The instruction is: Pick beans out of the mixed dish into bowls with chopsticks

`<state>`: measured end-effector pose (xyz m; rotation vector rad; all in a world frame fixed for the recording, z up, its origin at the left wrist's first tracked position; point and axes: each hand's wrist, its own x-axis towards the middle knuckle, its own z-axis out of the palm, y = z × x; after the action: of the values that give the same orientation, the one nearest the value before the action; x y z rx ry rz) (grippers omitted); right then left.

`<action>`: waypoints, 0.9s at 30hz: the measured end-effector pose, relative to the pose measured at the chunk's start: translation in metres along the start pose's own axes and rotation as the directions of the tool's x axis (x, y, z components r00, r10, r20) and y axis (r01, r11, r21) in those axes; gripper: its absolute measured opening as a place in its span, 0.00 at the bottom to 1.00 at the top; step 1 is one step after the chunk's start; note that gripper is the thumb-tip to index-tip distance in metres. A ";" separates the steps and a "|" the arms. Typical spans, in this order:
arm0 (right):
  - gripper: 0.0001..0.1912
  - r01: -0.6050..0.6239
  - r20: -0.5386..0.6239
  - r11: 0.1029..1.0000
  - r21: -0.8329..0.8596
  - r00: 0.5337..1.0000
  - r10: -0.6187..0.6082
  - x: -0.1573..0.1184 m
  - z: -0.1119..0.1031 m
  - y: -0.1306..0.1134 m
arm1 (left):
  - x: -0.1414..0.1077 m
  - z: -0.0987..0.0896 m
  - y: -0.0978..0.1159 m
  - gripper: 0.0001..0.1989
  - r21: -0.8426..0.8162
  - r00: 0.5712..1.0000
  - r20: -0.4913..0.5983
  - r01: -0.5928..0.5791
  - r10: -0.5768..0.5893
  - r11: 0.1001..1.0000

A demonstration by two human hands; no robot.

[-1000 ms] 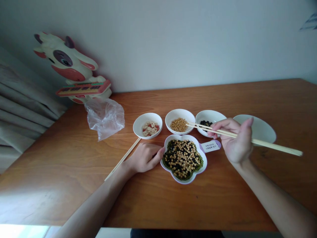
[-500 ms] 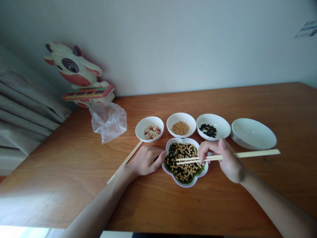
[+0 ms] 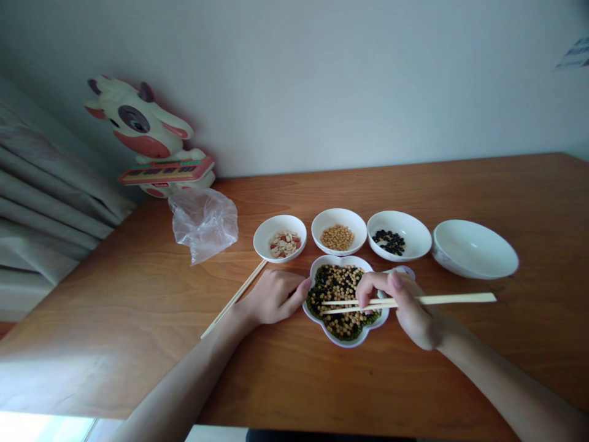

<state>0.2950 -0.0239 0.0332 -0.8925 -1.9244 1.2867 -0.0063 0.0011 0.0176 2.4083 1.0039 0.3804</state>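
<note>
A white flower-shaped bowl holds yellow soybeans, black beans and green mung beans in a mixed layer. My left hand rests on the table at its left side, fingers curled, the thumb over the rim. My right hand is closed round a pair of chopsticks above the bowl's right side. Their slightly parted tips lie among the beans; whether a bean is between them I cannot tell. Part of the bowl's right side and its handle is hidden by this hand.
Behind stand small white bowls with pale slices, soybeans and black beans, plus an empty bowl. Spare chopsticks lie beside my left forearm. A clear plastic bag and a cow keyboard toy are at back left.
My right hand has moved left and slightly down with the chopsticks. Their tips have spread a little and sit lower over the beans. My left hand stays at the flower-shaped bowl.
</note>
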 end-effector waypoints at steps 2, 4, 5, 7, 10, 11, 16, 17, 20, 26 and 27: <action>0.41 -0.002 -0.002 1.000 -0.009 1.000 0.002 0.000 0.001 -0.001 | 0.000 0.000 0.000 0.24 0.001 1.000 -0.001 -0.001 0.001 1.000; 0.41 0.002 -0.006 1.000 -0.022 1.000 -0.002 0.000 0.001 -0.001 | 0.000 0.001 -0.001 0.24 0.006 1.000 -0.004 -0.006 0.006 1.000; 0.41 0.005 -0.012 1.000 -0.026 1.000 -0.006 0.000 0.002 -0.002 | 0.000 0.001 -0.001 0.24 0.009 1.000 -0.005 -0.008 0.008 1.000; 0.42 0.013 -0.027 0.999 -0.030 1.000 -0.013 0.000 0.002 -0.001 | 0.000 0.001 -0.001 0.25 0.016 1.000 -0.007 -0.007 0.007 1.000; 0.42 0.027 -0.056 1.000 -0.006 0.998 -0.028 0.000 0.003 0.000 | 0.000 0.001 0.000 0.25 0.019 1.000 -0.008 -0.004 0.004 1.000; 0.42 0.036 -0.072 0.999 0.007 0.997 -0.035 -0.001 0.004 0.001 | 0.000 0.001 0.000 0.25 0.017 1.000 -0.009 -0.003 0.003 1.000; 0.43 0.047 -0.133 0.993 0.109 0.991 -0.032 -0.002 0.001 0.005 | 0.000 0.000 0.001 0.25 0.010 1.000 -0.008 -0.003 0.004 1.000; 0.44 0.035 -0.128 0.991 0.128 0.992 -0.019 -0.002 0.000 0.005 | 0.000 0.000 0.001 0.25 0.009 1.000 -0.007 -0.004 0.004 1.000; 0.44 -0.004 -0.101 0.996 0.087 0.995 0.013 -0.002 0.001 0.006 | 0.000 0.000 0.001 0.25 0.008 1.000 -0.004 -0.001 0.001 1.000; 0.40 0.039 -0.015 0.999 -0.009 0.999 -0.039 -0.002 0.006 0.006 | 0.001 -0.001 0.002 0.25 0.019 1.000 -0.009 -0.002 0.002 1.000; 0.40 0.043 -0.016 0.999 -0.013 0.999 -0.043 -0.002 0.007 0.006 | 0.001 -0.001 0.002 0.25 0.021 1.000 -0.010 -0.005 0.005 1.000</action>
<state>0.2917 -0.0272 0.0252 -0.8608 -1.9306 1.2395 -0.0050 0.0005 0.0195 2.4301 1.0112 0.3862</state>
